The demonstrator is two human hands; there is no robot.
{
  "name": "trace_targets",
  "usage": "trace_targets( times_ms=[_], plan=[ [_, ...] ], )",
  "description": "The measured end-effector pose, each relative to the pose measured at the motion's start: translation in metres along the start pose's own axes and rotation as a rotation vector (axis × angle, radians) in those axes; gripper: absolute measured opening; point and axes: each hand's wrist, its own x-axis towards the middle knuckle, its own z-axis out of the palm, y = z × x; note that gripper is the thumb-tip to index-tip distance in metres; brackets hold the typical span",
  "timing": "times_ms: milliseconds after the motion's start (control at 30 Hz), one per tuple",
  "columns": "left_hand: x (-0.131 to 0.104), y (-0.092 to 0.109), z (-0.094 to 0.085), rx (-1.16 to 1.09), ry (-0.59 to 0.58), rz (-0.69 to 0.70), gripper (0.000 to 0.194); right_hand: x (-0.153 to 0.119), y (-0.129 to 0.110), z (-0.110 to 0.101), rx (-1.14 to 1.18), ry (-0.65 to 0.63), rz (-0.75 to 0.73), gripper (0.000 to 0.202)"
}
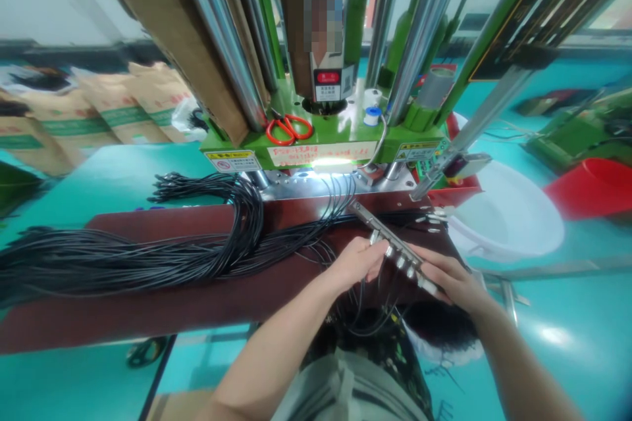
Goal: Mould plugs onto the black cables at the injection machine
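Observation:
A long metal bar (388, 233) lies slanted over the front of the dark red board, with a row of silver connectors (405, 266) along its near side. My left hand (359, 262) is closed, its fingertips pinching one of the connectors beside the bar. Wrapped round the bar's right end is my right hand (450, 276), fingers closed. Thin black cables hang from the connectors below the hands. A thick bundle of black cables (123, 260) stretches across the board to the left.
Behind the board (197, 309) stands a green press (296, 152) with red-handled scissors (289, 129) on it. A white basin (513, 210) and a red bucket (592, 187) are at the right. Paper sacks (111, 105) line the back left.

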Motion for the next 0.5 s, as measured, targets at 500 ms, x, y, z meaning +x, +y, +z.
trace_targets(
  times_ms=[500],
  plan=[
    [-0.0058, 0.0032, -0.0103, 0.035, -0.073, -0.02, 0.059, -0.0001, 0.0078, -0.0031, 0.041, -0.002, -0.073, 0.052]
  ],
)
